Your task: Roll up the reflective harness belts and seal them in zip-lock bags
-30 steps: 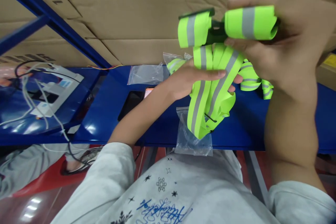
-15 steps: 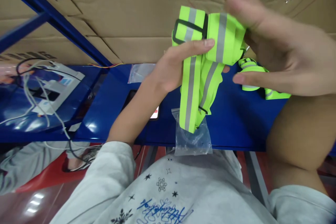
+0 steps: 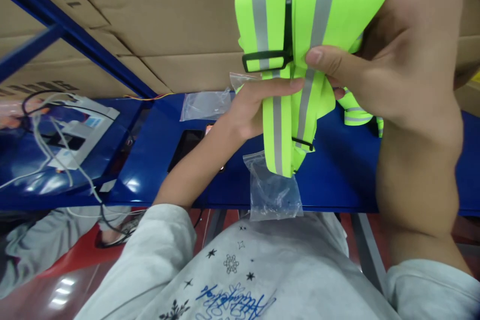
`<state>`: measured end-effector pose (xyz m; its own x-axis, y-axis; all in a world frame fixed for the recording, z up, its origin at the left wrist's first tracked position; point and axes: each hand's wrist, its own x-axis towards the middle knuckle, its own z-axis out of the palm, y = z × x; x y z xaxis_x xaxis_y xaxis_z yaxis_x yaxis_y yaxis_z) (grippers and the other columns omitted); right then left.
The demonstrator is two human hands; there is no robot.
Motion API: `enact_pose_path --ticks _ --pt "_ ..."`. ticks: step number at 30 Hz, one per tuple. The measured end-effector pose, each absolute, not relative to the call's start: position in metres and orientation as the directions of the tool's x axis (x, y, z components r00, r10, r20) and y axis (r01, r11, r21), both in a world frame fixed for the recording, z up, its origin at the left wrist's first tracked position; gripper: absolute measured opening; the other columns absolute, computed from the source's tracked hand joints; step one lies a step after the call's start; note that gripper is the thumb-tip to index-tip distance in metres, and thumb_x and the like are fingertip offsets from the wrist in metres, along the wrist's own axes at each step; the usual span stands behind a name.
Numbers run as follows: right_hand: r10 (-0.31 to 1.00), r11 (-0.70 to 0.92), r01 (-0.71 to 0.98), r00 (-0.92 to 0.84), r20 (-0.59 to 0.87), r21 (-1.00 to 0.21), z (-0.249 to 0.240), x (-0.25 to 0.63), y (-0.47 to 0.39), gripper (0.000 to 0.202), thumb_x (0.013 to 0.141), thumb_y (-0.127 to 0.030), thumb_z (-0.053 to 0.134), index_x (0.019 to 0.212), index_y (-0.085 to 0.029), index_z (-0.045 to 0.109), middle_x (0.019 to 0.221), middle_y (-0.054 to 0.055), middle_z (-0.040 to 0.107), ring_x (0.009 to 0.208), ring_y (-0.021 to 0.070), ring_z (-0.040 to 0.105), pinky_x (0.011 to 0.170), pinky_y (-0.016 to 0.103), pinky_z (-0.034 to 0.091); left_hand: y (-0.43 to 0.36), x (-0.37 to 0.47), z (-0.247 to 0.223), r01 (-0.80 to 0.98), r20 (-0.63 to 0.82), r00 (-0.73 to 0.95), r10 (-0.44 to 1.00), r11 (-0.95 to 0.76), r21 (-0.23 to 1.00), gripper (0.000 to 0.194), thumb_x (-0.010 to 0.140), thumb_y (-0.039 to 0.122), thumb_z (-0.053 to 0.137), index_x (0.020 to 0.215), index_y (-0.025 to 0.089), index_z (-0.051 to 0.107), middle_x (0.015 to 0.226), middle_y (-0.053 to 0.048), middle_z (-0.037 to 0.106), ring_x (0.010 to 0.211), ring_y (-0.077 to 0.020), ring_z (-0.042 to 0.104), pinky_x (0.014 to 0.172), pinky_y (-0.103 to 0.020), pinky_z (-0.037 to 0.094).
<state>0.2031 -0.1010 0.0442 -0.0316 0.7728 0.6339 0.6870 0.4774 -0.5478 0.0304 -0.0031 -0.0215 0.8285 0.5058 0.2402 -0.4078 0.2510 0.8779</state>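
Note:
A folded neon-yellow reflective strap (image 3: 276, 125) with grey stripes and black plastic buckles is held up above the blue table. My left hand (image 3: 249, 105) grips its middle, thumb laid across the front. My right hand (image 3: 401, 45) pinches the upper right folds between thumb and fingers; some of those fingers are hidden behind the strap. Below the strap's hanging end lies a clear zip bag (image 3: 275, 192) at the table's front edge. Behind my right wrist, another neon-yellow strap bundle (image 3: 356, 110) rests on the table, partly covered.
A phone (image 3: 185, 147) lies by my left forearm, with another clear bag (image 3: 206, 105) behind it. To the left are a white power strip (image 3: 86, 127) with tangled cables and a blue metal post (image 3: 101, 45). Cardboard (image 3: 180, 20) backs the table (image 3: 337, 180). Another person's hand shows at far left.
My right hand has moved in from the right and closed on the strap's upper folds. The strap's upper part is raised and spread wider, and my left hand has shifted slightly right.

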Motion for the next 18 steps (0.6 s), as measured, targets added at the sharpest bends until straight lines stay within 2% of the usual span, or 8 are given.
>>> enact_pose_path --ticks 1,3,6,8,12,15,18 --pt "0.769 0.477 0.729 -0.075 0.635 -0.492 0.046 0.204 -0.104 0.040 0.093 -0.059 0.079 0.126 -0.037 0.074 0.120 0.000 0.075 0.115 0.0269 0.073 0.106 0.038 0.060 -0.003 0.031 -0.022 -0.409 0.249 0.830 0.499 0.242 0.880 0.033 0.093 0.024 0.057 0.117 0.025 0.079 0.101 0.004 0.081 0.131 -0.0317 0.073 0.105 -0.042 0.063" --pt "0.764 0.480 0.785 -0.154 0.626 -0.393 0.049 0.205 -0.109 0.040 0.104 -0.056 0.064 0.141 -0.040 0.068 0.138 -0.006 0.072 0.131 0.0233 0.068 0.117 0.034 0.053 -0.006 0.029 -0.020 -0.395 0.250 0.847 0.469 0.241 0.887 0.034 0.095 0.024 0.050 0.111 0.022 0.080 0.099 0.002 0.081 0.131 -0.0332 0.072 0.104 -0.045 0.062" --pt "0.704 0.518 0.813 -0.229 0.673 -0.265 0.050 0.207 -0.112 0.040 0.113 -0.050 0.047 0.149 -0.045 0.063 0.150 -0.015 0.065 0.138 0.0166 0.063 0.119 0.028 0.047 -0.012 0.022 -0.010 -0.274 0.168 0.926 0.338 0.294 0.916 0.031 0.097 0.030 0.053 0.104 0.017 0.080 0.105 -0.003 0.081 0.133 -0.0366 0.071 0.101 -0.047 0.064" --pt "0.642 0.539 0.819 -0.248 0.725 -0.197 0.047 0.211 -0.109 0.039 0.112 -0.046 0.049 0.149 -0.050 0.063 0.151 -0.019 0.064 0.142 0.0158 0.060 0.122 0.028 0.044 -0.015 0.016 -0.002 -0.230 0.135 0.945 0.299 0.310 0.923 0.025 0.095 0.029 0.061 0.105 0.017 0.081 0.111 -0.005 0.082 0.127 -0.0349 0.075 0.096 -0.044 0.067" --pt "0.600 0.556 0.819 -0.278 0.750 -0.142 0.036 0.218 -0.099 0.041 0.112 -0.032 0.052 0.146 -0.048 0.066 0.150 -0.013 0.067 0.140 0.0182 0.064 0.124 0.032 0.049 -0.017 0.007 0.005 -0.280 0.158 0.903 0.399 0.266 0.923 0.029 0.093 0.023 0.063 0.116 0.021 0.082 0.114 -0.002 0.083 0.105 -0.0261 0.082 0.092 -0.039 0.068" --pt "0.590 0.572 0.812 -0.312 0.745 -0.113 0.033 0.218 -0.096 0.044 0.112 -0.025 0.046 0.144 -0.046 0.067 0.156 -0.012 0.063 0.143 0.0180 0.062 0.124 0.037 0.051 -0.020 0.008 0.005 -0.317 0.176 0.871 0.458 0.252 0.914 0.033 0.100 0.032 0.054 0.113 0.019 0.082 0.113 -0.002 0.082 0.102 -0.0237 0.082 0.091 -0.037 0.067" --pt "0.629 0.630 0.762 -0.391 0.671 -0.147 0.039 0.219 -0.101 0.051 0.109 -0.022 0.046 0.148 -0.050 0.063 0.165 -0.017 0.052 0.154 0.0157 0.052 0.132 0.038 0.043 -0.023 0.013 0.006 -0.328 0.145 0.814 0.562 0.239 0.914 0.052 0.109 0.044 0.038 0.104 0.015 0.081 0.101 -0.003 0.081 0.092 -0.0225 0.082 0.082 -0.034 0.067"
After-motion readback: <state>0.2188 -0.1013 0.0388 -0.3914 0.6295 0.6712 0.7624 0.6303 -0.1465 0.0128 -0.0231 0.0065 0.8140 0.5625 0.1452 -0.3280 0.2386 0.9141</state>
